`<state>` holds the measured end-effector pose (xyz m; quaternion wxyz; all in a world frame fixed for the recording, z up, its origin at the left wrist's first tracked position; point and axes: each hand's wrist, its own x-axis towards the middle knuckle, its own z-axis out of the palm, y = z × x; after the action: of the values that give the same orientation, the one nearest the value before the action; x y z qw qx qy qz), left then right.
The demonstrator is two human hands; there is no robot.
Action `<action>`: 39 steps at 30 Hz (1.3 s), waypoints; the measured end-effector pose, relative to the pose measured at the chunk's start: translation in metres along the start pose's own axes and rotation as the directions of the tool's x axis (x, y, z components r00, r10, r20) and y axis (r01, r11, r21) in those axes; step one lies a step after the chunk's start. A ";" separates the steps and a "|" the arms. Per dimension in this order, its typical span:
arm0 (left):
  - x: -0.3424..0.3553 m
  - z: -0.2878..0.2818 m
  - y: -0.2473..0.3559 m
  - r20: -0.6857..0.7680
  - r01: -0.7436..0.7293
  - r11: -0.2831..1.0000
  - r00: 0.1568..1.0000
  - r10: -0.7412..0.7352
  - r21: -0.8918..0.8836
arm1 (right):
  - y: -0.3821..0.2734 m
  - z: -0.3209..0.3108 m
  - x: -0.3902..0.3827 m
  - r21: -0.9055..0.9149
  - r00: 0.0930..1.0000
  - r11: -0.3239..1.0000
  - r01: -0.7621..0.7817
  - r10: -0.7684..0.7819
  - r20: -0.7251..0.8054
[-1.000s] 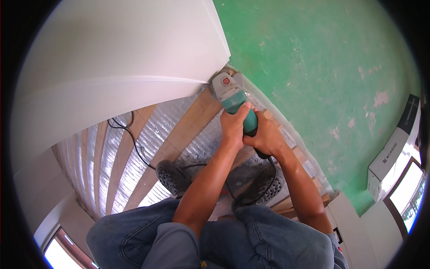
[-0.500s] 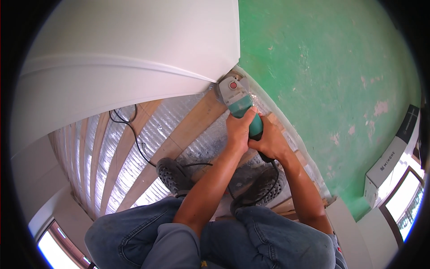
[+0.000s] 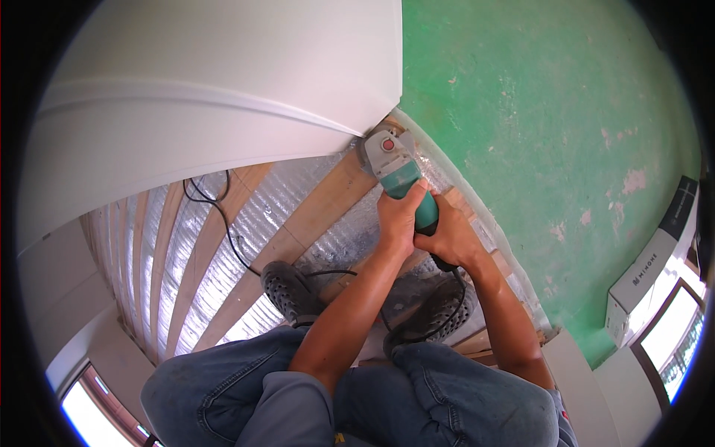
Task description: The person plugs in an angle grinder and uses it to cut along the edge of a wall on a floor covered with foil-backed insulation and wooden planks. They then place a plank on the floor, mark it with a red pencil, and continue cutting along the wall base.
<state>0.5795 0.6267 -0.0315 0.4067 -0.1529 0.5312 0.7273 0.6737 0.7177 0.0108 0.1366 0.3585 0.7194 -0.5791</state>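
Observation:
Both hands are wrapped round a green and grey angle grinder [image 3: 402, 179]. My left hand [image 3: 398, 216] grips the left side of its body, thumb laid along the top. Lower on the right side, my right hand [image 3: 450, 231] closes round the rear end. The grinder's grey head, with a red round button, points away from me into the corner at the base of a white wall [image 3: 246, 134]. Its disc lies mostly hidden at the wall's foot, beside a wooden batten [image 3: 335, 194]. A black cord [image 3: 460, 287] leaves the tool's rear and runs past my shoes.
Wooden battens [image 3: 231, 201] lie over silvery foil sheeting [image 3: 287, 186] to the left. A green floor [image 3: 514, 149] spreads on the right behind a pale sheet edge [image 3: 477, 205]. A long grey and black carton [image 3: 644, 272] stands far right. My dark shoes [image 3: 290, 294] rest between the battens.
Almost nothing differs. The view has shifted very slightly; the grinder stays at the wall corner in both hands.

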 end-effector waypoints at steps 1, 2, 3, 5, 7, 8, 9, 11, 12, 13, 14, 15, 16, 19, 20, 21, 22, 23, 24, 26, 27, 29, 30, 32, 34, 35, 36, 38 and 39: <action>0.000 0.000 0.000 -0.006 -0.002 1.000 1.000 0.002 0.008 | 0.000 0.000 0.000 -0.003 1.000 1.000 -0.008 0.008 0.012; -0.001 -0.001 0.000 -0.008 -0.004 1.000 1.000 0.004 0.007 | -0.001 -0.001 0.000 -0.003 1.000 1.000 -0.007 0.007 0.014; -0.002 0.000 0.001 -0.012 0.014 1.000 1.000 -0.014 0.002 | -0.001 -0.001 -0.001 -0.003 1.000 1.000 -0.008 0.008 0.009; -0.004 0.000 0.002 -0.018 0.030 1.000 0.999 -0.030 -0.003 | -0.002 -0.001 -0.002 -0.004 1.000 1.000 -0.008 0.008 0.005; -0.005 0.000 0.002 -0.017 0.024 1.000 1.000 -0.024 0.006 | -0.004 -0.002 -0.002 0.002 1.000 1.000 -0.009 0.009 0.019; -0.006 0.000 0.003 -0.018 0.023 1.000 1.000 -0.023 0.006 | -0.005 -0.002 -0.002 0.001 1.000 1.000 -0.008 0.008 0.021; -0.006 0.000 0.003 -0.010 0.021 1.000 1.000 -0.021 0.004 | -0.005 -0.002 -0.002 0.000 1.000 1.000 -0.013 0.013 0.019; -0.007 0.001 0.003 -0.002 0.019 1.000 1.000 -0.019 0.001 | -0.005 -0.002 -0.003 -0.003 1.000 1.000 -0.018 0.018 0.016; -0.008 0.000 0.004 0.004 0.020 1.000 1.000 -0.020 -0.002 | -0.005 -0.002 -0.003 0.004 1.000 1.000 -0.023 0.023 0.015; -0.008 0.000 0.004 0.010 0.021 1.000 1.000 -0.021 -0.004 | -0.005 -0.002 -0.004 0.010 1.000 1.000 -0.028 0.028 0.014; -0.008 0.000 0.005 0.009 0.021 1.000 1.000 -0.021 -0.004 | -0.006 -0.001 -0.003 0.011 0.999 1.000 -0.028 0.028 0.016; -0.009 0.000 0.006 0.004 0.015 1.000 1.000 -0.015 0.002 | -0.006 -0.001 -0.003 0.013 0.999 0.999 -0.032 0.032 0.013; -0.009 0.001 0.007 0.000 0.010 1.000 1.000 -0.010 0.007 | -0.006 -0.001 -0.003 0.014 0.999 0.999 -0.037 0.037 0.011; -0.007 0.001 0.007 -0.017 0.017 1.000 1.000 -0.017 0.012 | -0.006 0.000 -0.003 -0.004 0.999 0.999 -0.038 0.038 0.025; -0.007 0.000 0.007 -0.017 0.019 1.000 1.000 -0.019 0.012 | -0.005 0.001 -0.002 -0.003 0.999 0.999 -0.039 0.039 0.025; -0.006 0.000 0.006 -0.017 0.016 1.000 1.000 -0.016 0.010 | -0.003 0.001 -0.002 -0.006 0.999 0.999 -0.034 0.034 0.022; -0.006 -0.001 0.005 -0.016 0.013 1.000 1.000 -0.013 0.009 | -0.002 0.001 -0.002 -0.008 0.999 1.000 -0.029 0.029 0.020; -0.005 -0.002 0.004 -0.016 0.015 1.000 1.000 -0.015 0.008 | -0.002 0.002 -0.002 -0.009 0.999 0.999 -0.030 0.031 0.020; -0.005 -0.003 0.004 -0.014 0.009 1.000 1.000 -0.009 0.008 | -0.002 0.003 -0.001 -0.014 0.999 1.000 -0.028 0.028 0.019; -0.004 -0.005 0.005 -0.012 0.004 1.000 1.000 -0.003 0.009 | -0.001 0.005 0.000 -0.018 0.999 0.999 -0.026 0.027 0.020; -0.004 -0.005 0.005 -0.006 0.012 1.000 1.000 -0.012 0.005 | 0.001 0.005 0.000 -0.014 0.999 0.999 -0.029 0.029 0.015; -0.004 -0.004 0.005 0.001 0.022 1.000 1.000 -0.022 -0.001 | 0.001 0.005 0.000 -0.010 0.999 0.999 -0.033 0.033 0.010; -0.003 -0.004 0.004 -0.003 0.017 1.000 1.000 -0.017 0.002 | 0.001 0.005 0.000 -0.014 0.999 0.999 -0.041 0.041 0.016; -0.002 -0.005 0.004 -0.007 0.012 1.000 1.000 -0.012 0.005 | -0.001 0.005 0.001 -0.016 0.999 0.999 -0.049 0.049 0.023; -0.001 -0.005 0.004 -0.029 0.006 1.000 1.000 -0.006 0.021 | -0.003 0.005 0.000 -0.023 0.999 0.999 -0.046 0.046 0.013; -0.001 -0.005 0.004 -0.028 0.008 1.000 1.000 -0.007 0.021 | -0.004 0.005 0.000 -0.023 0.999 0.999 -0.047 0.047 0.012; -0.001 -0.004 0.005 -0.022 0.002 1.000 1.000 -0.001 0.025 | -0.005 0.005 0.000 -0.021 0.999 0.999 -0.048 0.048 0.014; -0.003 -0.002 0.009 -0.015 -0.004 1.000 1.000 0.004 0.031 | -0.006 0.004 0.001 -0.018 0.999 0.999 -0.049 0.049 0.016; -0.003 -0.002 0.010 -0.006 0.001 1.000 1.000 -0.001 0.026 | -0.007 0.004 0.001 -0.009 0.999 0.999 -0.047 0.048 0.019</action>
<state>0.5741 0.6226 -0.0237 0.4074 -0.1502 0.5416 0.7198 0.6676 0.7138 0.0145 0.1589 0.3692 0.7119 -0.5759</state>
